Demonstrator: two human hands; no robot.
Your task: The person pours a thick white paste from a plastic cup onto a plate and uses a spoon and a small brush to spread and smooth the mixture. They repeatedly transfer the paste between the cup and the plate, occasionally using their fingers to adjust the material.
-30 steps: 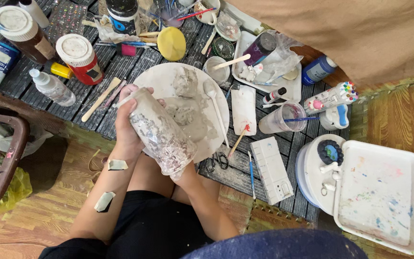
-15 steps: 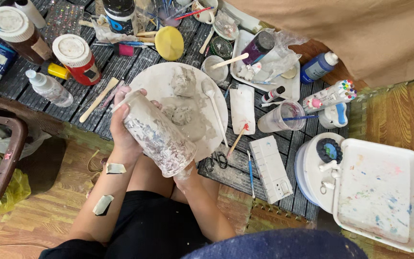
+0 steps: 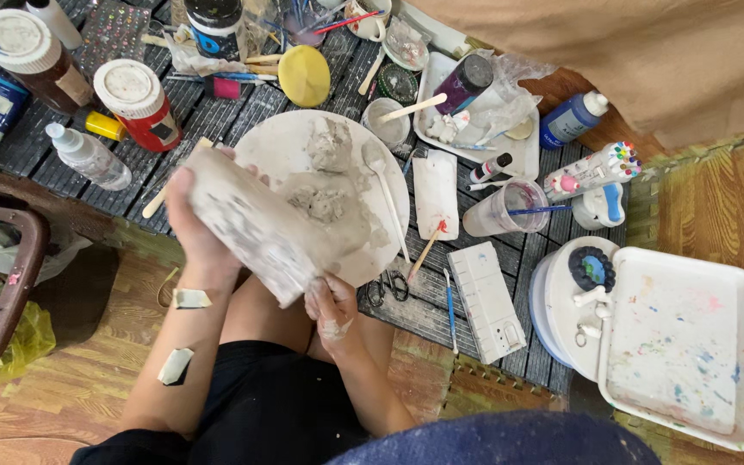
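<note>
I see the pale clay-coated block (image 3: pixel 260 226) held slantwise above the white plate (image 3: pixel 290 142), one end raised toward the upper left, the other dropping toward my lap; its surface is rough and grey-speckled. My left hand (image 3: pixel 195 226) has its grip clamped round the upper end, fingers wrapped over the far edge; my right hand (image 3: pixel 331 303) supports the lower end from beneath, its clay-smeared fingers closed against the underside. Just beyond the block, on the plate, lie lumps of grey clay (image 3: pixel 329 146) and a white spoon (image 3: pixel 385 191). Left of the left grip stand a red jar with a white lid (image 3: pixel 138 103) and a small clear bottle (image 3: pixel 88 155) on the dark slatted tabletop (image 3: pixel 36 146). Right of the right grip lie small scissors (image 3: pixel 387 288), a blue-handled brush (image 3: pixel 450 297) and a long white paint box (image 3: pixel 486 301); farther right sits a white tray (image 3: pixel 682 344) flecked with paint, beside a round white tub (image 3: pixel 561 310).
</note>
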